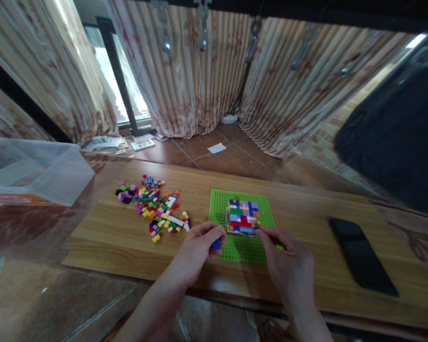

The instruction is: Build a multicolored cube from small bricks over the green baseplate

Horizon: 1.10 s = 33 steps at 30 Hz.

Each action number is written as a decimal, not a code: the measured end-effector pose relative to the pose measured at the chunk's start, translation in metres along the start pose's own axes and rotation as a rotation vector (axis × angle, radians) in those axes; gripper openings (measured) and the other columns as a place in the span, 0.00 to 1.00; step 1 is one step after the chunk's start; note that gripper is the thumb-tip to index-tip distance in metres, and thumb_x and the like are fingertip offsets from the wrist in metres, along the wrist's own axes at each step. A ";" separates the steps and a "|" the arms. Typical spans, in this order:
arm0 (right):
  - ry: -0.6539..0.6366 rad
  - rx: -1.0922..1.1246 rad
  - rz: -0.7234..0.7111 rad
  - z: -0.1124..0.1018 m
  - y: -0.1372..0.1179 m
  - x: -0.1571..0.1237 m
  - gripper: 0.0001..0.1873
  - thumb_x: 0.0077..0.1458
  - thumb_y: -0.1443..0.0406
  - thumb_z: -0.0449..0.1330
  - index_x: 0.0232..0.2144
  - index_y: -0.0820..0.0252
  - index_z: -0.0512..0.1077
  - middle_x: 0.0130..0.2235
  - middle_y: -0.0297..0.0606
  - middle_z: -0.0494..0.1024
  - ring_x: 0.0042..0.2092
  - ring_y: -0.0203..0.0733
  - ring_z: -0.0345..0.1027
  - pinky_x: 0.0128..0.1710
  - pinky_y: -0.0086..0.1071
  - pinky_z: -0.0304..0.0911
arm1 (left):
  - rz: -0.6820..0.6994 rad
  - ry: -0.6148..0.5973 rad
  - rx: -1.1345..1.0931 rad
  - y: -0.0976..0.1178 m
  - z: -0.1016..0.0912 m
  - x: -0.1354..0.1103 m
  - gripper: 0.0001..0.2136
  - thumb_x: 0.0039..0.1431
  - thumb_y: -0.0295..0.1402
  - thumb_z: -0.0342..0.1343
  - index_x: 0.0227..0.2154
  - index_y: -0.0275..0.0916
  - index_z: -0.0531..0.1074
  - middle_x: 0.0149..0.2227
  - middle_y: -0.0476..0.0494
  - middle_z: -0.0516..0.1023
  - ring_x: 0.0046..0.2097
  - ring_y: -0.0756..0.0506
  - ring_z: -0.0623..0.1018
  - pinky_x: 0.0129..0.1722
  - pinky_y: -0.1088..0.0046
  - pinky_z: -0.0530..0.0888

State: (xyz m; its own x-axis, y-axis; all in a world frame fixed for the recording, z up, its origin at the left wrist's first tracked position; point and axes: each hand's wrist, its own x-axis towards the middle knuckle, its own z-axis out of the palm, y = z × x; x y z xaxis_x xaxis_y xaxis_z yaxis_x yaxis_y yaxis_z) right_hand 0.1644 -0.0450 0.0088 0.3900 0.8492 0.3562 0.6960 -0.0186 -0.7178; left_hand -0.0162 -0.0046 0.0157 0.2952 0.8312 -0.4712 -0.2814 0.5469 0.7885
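No text, label, brand or number reads legibly anywhere in the view. Printed papers (pixel 109 142) on the floor beyond the far left corner of the wooden board (pixel 306 209) carry dark marks, and one sheet (pixel 142 144) among them shows a blocky black pattern, but all of it is too small and blurred to make out. The phone (pixel 362 256) lying at the right end of the same board shows a dark, blank screen with no visible writing.

Wooden table (pixel 306 209): green baseplate (pixel 240 249), loose bricks (pixel 153 204), phone (pixel 362 259), plastic tub (pixel 35 173).
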 end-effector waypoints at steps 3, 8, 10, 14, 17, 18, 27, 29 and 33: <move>0.010 0.008 -0.040 0.001 0.000 0.000 0.08 0.54 0.61 0.62 0.28 0.58 0.77 0.29 0.35 0.80 0.31 0.38 0.74 0.30 0.27 0.65 | -0.014 -0.002 -0.012 -0.001 0.002 -0.001 0.14 0.47 0.41 0.63 0.24 0.34 0.70 0.24 0.51 0.73 0.21 0.57 0.68 0.21 0.81 0.58; 0.049 -0.020 -0.111 0.004 0.001 -0.003 0.07 0.56 0.62 0.61 0.29 0.58 0.76 0.29 0.33 0.79 0.31 0.36 0.73 0.31 0.26 0.65 | -0.013 -0.027 -0.027 -0.004 0.001 0.001 0.15 0.47 0.42 0.64 0.26 0.35 0.71 0.25 0.50 0.74 0.22 0.56 0.69 0.23 0.81 0.60; 0.057 -0.021 -0.135 0.005 0.002 -0.004 0.07 0.56 0.62 0.61 0.29 0.59 0.76 0.30 0.34 0.79 0.32 0.36 0.74 0.32 0.26 0.65 | -0.005 -0.035 -0.029 -0.005 0.000 0.001 0.15 0.47 0.43 0.64 0.26 0.34 0.72 0.25 0.49 0.74 0.23 0.56 0.70 0.23 0.81 0.59; 0.055 -0.031 -0.162 0.005 0.004 -0.005 0.07 0.56 0.62 0.62 0.33 0.59 0.76 0.31 0.35 0.79 0.32 0.35 0.73 0.33 0.26 0.66 | 0.009 -0.063 -0.037 -0.005 -0.001 0.001 0.15 0.47 0.43 0.65 0.27 0.34 0.74 0.26 0.49 0.75 0.23 0.55 0.71 0.23 0.80 0.61; 0.073 -0.037 -0.182 0.001 0.002 -0.005 0.08 0.56 0.62 0.62 0.36 0.60 0.76 0.31 0.35 0.79 0.29 0.34 0.72 0.31 0.26 0.66 | 0.011 -0.080 -0.040 -0.005 -0.001 0.000 0.15 0.47 0.44 0.65 0.27 0.34 0.74 0.26 0.48 0.75 0.24 0.55 0.71 0.24 0.80 0.61; 0.101 -0.032 -0.184 -0.001 0.000 -0.005 0.08 0.56 0.62 0.62 0.36 0.60 0.76 0.32 0.35 0.79 0.29 0.34 0.72 0.31 0.26 0.66 | 0.008 -0.081 -0.038 -0.005 -0.001 0.000 0.15 0.47 0.44 0.65 0.27 0.35 0.74 0.26 0.48 0.75 0.24 0.55 0.71 0.24 0.80 0.61; -0.229 0.276 -0.250 -0.001 -0.032 -0.018 0.08 0.57 0.67 0.61 0.40 0.52 0.76 0.40 0.35 0.77 0.40 0.35 0.73 0.38 0.25 0.69 | 0.038 -0.248 0.018 -0.005 0.001 -0.004 0.16 0.50 0.45 0.63 0.28 0.35 0.74 0.23 0.51 0.72 0.23 0.55 0.69 0.24 0.79 0.62; -0.245 0.294 -0.257 0.001 -0.033 -0.019 0.09 0.57 0.67 0.61 0.40 0.51 0.76 0.39 0.34 0.77 0.40 0.34 0.73 0.39 0.25 0.69 | 0.052 -0.305 0.046 -0.005 0.001 -0.004 0.16 0.52 0.45 0.62 0.26 0.35 0.73 0.23 0.51 0.71 0.23 0.55 0.68 0.24 0.79 0.61; -0.237 0.302 -0.241 0.001 -0.031 -0.020 0.07 0.58 0.67 0.61 0.38 0.51 0.77 0.38 0.34 0.77 0.39 0.35 0.73 0.38 0.25 0.69 | 0.053 -0.335 0.063 -0.003 0.004 -0.007 0.16 0.53 0.45 0.60 0.25 0.35 0.72 0.22 0.52 0.69 0.23 0.55 0.67 0.25 0.79 0.60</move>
State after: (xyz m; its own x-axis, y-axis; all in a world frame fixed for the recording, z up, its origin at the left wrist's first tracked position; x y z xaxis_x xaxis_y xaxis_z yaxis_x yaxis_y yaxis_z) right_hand 0.1346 -0.0609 0.0240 0.0650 0.9082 0.4134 0.5296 0.3198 -0.7857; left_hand -0.0141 -0.0126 0.0184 0.5678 0.7736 -0.2813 -0.2506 0.4879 0.8361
